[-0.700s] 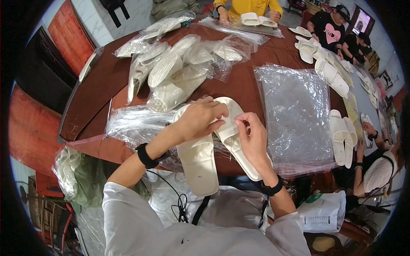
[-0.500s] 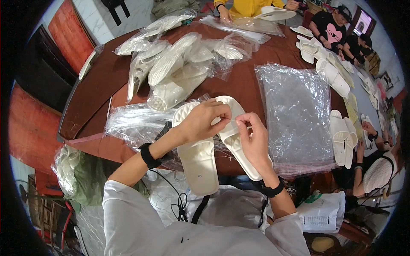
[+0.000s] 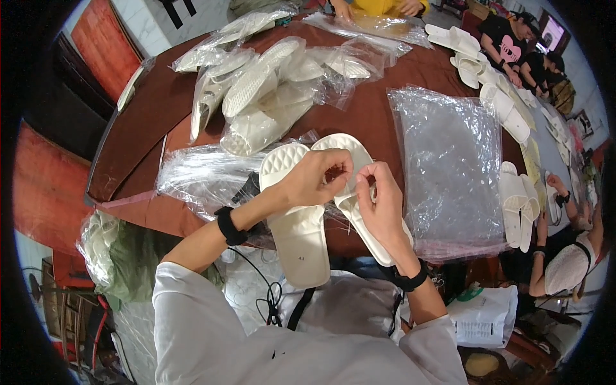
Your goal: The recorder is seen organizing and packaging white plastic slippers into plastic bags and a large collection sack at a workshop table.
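Two cream slippers lie side by side at the near edge of the brown table (image 3: 147, 122). The left slipper (image 3: 296, 231) lies sole-side flat, its heel over the table edge. My left hand (image 3: 314, 179) rests across its top and pinches at the strap of the right slipper (image 3: 359, 212). My right hand (image 3: 378, 202) meets it there, fingertips closed on the same strap or something small on it; what exactly is pinched is hidden by the fingers. Both wrists wear black bands.
A stack of clear plastic bags (image 3: 452, 160) lies right of my hands, another crumpled pile (image 3: 205, 176) to the left. Bagged slippers (image 3: 263, 96) are heaped mid-table. More loose slippers (image 3: 516, 202) line the right edge, where other people sit. A white sack (image 3: 484, 317) lies below.
My hands have stayed on the right slipper's strap, the fingers shifting only slightly. The slippers have not moved.
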A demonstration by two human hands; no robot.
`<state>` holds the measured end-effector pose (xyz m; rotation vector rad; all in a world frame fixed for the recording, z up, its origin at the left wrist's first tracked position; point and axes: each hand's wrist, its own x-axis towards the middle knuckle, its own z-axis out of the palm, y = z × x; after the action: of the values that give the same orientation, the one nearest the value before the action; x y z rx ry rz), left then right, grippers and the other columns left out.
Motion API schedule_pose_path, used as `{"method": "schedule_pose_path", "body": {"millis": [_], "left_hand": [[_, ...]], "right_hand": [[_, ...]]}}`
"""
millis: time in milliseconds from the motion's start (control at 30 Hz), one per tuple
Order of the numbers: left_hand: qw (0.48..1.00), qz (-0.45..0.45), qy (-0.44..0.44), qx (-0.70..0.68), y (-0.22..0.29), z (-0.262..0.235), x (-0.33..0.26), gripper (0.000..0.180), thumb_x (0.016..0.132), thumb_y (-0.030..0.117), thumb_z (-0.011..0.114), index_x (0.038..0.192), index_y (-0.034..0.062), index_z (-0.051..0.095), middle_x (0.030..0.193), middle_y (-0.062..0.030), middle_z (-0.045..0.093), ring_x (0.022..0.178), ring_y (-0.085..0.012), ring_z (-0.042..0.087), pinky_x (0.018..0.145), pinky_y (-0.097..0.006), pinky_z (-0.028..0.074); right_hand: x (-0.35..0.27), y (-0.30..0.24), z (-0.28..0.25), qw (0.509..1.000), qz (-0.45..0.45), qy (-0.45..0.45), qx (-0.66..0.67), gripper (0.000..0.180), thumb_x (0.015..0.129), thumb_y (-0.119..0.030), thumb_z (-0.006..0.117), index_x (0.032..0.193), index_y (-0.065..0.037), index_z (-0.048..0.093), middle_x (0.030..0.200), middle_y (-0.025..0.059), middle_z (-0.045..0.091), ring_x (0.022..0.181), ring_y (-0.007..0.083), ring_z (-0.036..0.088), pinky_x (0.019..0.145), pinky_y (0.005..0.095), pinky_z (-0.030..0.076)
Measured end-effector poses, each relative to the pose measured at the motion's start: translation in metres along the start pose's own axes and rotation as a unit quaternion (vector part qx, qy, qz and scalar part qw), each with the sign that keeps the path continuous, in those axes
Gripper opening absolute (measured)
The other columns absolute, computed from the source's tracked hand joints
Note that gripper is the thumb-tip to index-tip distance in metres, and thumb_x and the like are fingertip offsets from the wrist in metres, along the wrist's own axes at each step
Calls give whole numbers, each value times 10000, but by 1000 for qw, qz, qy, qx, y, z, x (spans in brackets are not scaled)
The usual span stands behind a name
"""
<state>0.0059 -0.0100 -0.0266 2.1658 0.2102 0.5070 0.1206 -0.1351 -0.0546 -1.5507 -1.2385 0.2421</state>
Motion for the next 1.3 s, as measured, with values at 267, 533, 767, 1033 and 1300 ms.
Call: {"method": "schedule_pose_path", "body": {"millis": [267,533,767,1033,1300], "left_hand": [[998,-38,-45,-5,0,-1,0,35,773,5,535,801,9,514,674,-26,504,618,-81,475,557,-243,403],[998,-41,-47,-10,-1,-1,-1,32,777,-2,530,800,9,511,671,-17,496,619,-70,459,551,-236,390],[996,-54,-53,-43,-3,0,-1,23,791,-4,520,811,5,512,706,-6,506,662,-59,464,592,-219,396],[994,-66,-63,-65,-2,-1,-1,27,797,10,525,820,13,511,691,5,494,647,-57,454,575,-222,387],[995,-59,-77,-23,-2,-1,0,35,792,13,528,824,20,516,655,-7,489,617,-64,458,559,-224,383]], "right_hand": [[-2,8,3,999,-31,0,-18,87,824,-55,517,855,-14,448,799,135,495,729,287,529,623,353,434],[-1,8,4,999,-40,0,-18,97,819,-54,518,866,-17,442,800,135,483,707,289,512,608,362,407],[0,14,-2,998,-43,-33,20,97,835,-50,501,887,-13,428,809,147,476,737,319,502,649,371,400],[-1,11,-6,998,-20,-55,21,88,847,-58,489,890,-11,428,829,160,480,766,338,508,669,388,399],[-1,11,-2,995,-75,-43,-49,96,841,-53,485,895,-14,417,832,162,464,775,347,493,663,408,393]]}}
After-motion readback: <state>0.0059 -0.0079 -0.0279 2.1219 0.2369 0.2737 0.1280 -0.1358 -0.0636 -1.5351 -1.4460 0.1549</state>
